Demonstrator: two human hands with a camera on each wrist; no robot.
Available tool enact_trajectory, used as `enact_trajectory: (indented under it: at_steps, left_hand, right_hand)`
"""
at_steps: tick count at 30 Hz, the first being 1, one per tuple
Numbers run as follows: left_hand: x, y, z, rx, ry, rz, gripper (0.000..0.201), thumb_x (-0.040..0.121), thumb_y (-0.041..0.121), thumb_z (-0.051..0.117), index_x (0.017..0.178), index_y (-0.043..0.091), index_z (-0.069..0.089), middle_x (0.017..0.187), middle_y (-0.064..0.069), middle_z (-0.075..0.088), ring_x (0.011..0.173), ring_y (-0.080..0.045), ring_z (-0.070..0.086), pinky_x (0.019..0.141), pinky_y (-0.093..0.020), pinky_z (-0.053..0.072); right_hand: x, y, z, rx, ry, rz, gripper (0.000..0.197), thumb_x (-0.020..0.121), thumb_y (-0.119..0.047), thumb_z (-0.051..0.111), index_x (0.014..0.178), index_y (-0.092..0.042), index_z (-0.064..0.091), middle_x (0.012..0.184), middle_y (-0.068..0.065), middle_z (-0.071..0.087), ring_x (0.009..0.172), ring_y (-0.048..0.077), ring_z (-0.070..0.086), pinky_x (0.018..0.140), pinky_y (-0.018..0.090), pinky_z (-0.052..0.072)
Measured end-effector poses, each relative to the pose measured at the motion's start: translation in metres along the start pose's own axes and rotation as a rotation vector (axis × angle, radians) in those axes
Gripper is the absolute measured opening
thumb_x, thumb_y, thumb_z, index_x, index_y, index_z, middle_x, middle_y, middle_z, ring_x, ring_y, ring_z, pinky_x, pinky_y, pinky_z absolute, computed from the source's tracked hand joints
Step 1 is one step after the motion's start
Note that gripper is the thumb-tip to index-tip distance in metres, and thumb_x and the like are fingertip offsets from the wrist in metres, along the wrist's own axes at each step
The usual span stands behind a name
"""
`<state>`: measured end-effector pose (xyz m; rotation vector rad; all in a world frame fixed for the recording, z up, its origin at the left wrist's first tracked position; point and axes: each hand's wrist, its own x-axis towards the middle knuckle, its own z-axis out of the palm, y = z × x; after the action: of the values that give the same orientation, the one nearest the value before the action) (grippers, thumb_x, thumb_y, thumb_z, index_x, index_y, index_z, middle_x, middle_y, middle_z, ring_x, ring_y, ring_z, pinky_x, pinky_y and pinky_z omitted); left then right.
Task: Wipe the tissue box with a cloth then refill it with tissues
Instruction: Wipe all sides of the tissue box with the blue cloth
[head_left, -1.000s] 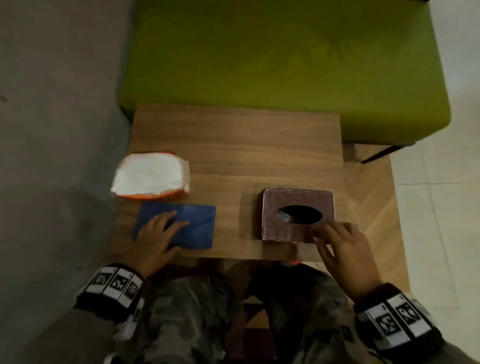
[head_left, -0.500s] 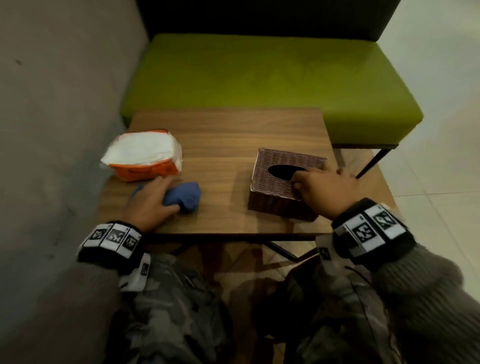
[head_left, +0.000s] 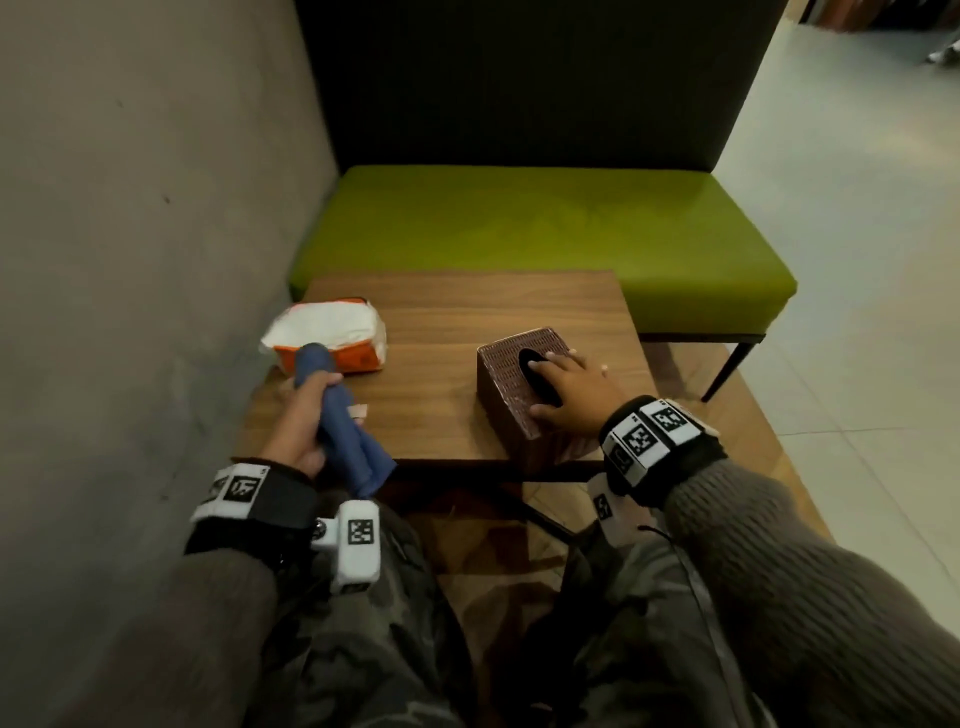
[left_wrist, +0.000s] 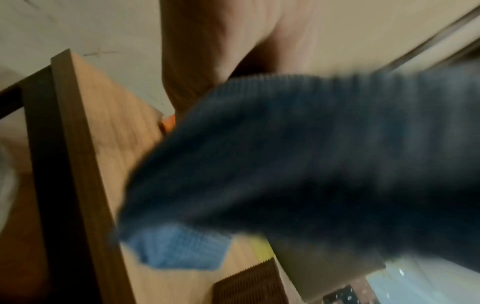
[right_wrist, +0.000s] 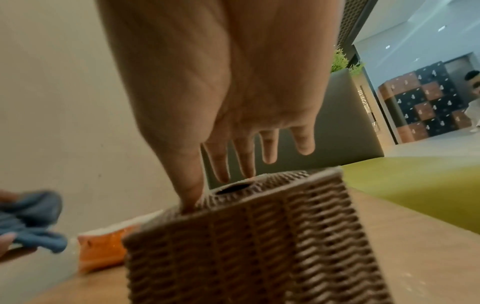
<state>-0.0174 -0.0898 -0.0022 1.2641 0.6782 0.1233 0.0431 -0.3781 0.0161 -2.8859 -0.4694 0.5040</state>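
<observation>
Gripping the bunched blue cloth (head_left: 343, 421), my left hand (head_left: 298, 418) holds it just above the near left edge of the wooden table (head_left: 467, 306); its loose end hangs past the edge. My right hand (head_left: 576, 387) lies on top of the woven brown tissue box (head_left: 511, 384), fingers straight, thumb on the near rim, two fingertips at the oval opening. Box sits tilted at the near right of the table. Orange tissue pack (head_left: 332, 335) lies far left, by the wall. Green bench (head_left: 540, 244) stands beyond.
</observation>
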Motion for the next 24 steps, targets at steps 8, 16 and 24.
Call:
enact_trajectory:
  at_steps: [8,16,24]
  left_hand:
    - [0.014,-0.018,0.071,0.311,-0.154,0.174,0.019,0.086,0.016,0.048,0.105,0.02,0.051,0.099,-0.024,0.059,0.084,-0.035,0.06,0.068,-0.043,0.048]
    - [0.017,-0.034,0.117,0.724,-0.356,0.475,0.026,0.094,0.011,0.047,0.118,0.005,0.054,0.115,-0.017,0.06,0.107,-0.029,0.056,0.077,-0.026,0.036]
    - [-0.008,-0.056,0.111,0.648,-0.365,0.545,0.017,0.093,0.01,0.05,0.106,0.008,0.061,0.094,-0.009,0.064,0.087,-0.017,0.057,0.069,-0.021,0.038]
  right_hand:
    - [0.011,-0.017,0.003,-0.077,-0.073,-0.063,0.069,0.095,-0.031,0.054,0.152,-0.029,0.015,0.159,0.011,0.017,0.146,0.031,0.012,0.116,0.046,0.015]
    - [0.025,-0.018,-0.01,-0.167,-0.185,-0.023,0.075,0.091,-0.042,0.058,0.151,-0.036,0.013,0.16,0.012,0.002,0.144,0.038,0.014,0.115,0.049,0.023]
    - [0.031,-0.01,-0.011,-0.195,-0.169,-0.055,0.077,0.088,-0.049,0.06,0.15,-0.036,0.017,0.16,0.008,0.008,0.143,0.036,0.016,0.112,0.05,0.027]
